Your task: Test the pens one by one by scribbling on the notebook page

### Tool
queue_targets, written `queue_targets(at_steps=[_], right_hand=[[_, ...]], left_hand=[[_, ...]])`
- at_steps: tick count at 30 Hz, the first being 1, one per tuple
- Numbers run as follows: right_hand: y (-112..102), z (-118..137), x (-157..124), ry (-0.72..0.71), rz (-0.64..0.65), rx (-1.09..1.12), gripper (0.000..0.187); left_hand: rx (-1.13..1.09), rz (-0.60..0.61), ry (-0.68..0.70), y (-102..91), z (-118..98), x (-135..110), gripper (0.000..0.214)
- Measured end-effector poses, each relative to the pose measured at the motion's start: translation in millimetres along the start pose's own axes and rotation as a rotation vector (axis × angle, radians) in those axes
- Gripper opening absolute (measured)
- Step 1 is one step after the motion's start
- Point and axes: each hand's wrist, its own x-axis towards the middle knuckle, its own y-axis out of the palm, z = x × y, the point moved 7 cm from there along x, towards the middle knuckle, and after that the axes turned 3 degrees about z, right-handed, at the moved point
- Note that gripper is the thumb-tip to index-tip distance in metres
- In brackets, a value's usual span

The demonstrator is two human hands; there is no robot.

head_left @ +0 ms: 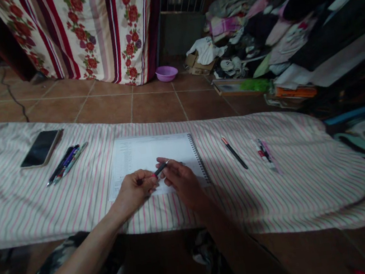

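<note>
Around held pen (160,169): notebook (143,152), phone (40,149), pens (67,163).

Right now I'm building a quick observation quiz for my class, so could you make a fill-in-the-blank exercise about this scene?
1. The left hand and right hand hold one pen between them, above the notebook, whose spiral binding runs along its ____ edge.
2. The phone lies to the ____ of the notebook.
3. The cloth under them is patterned with ____.
Missing words: right; left; stripes.
</note>
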Motion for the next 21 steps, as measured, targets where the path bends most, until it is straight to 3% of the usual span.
queue_targets(at_steps=[7,11,16,21], right_hand=[[-7.3,4.5,0.3,-0.016,-0.089,-0.161,0.017],[-11.2,4.5,0.7,-0.042,-0.164,-0.275,0.019],[-5.7,-5.7,3.5,-0.024,-0.087,-0.046,0.036],[-4.6,-3.3,0.4,0.020,-0.081,0.008,0.025]], left_hand=[[0.057,0.003,0.034,0.1,2.8,1.4,0.019],[0.099,0.018,0.067,1.9,1.5,0.6,0.018],[0.008,0.037,0.004,4.3,-0.2,-0.7,0.021],[-0.014,0.034,0.001,3.4,0.1,0.5,0.023]])
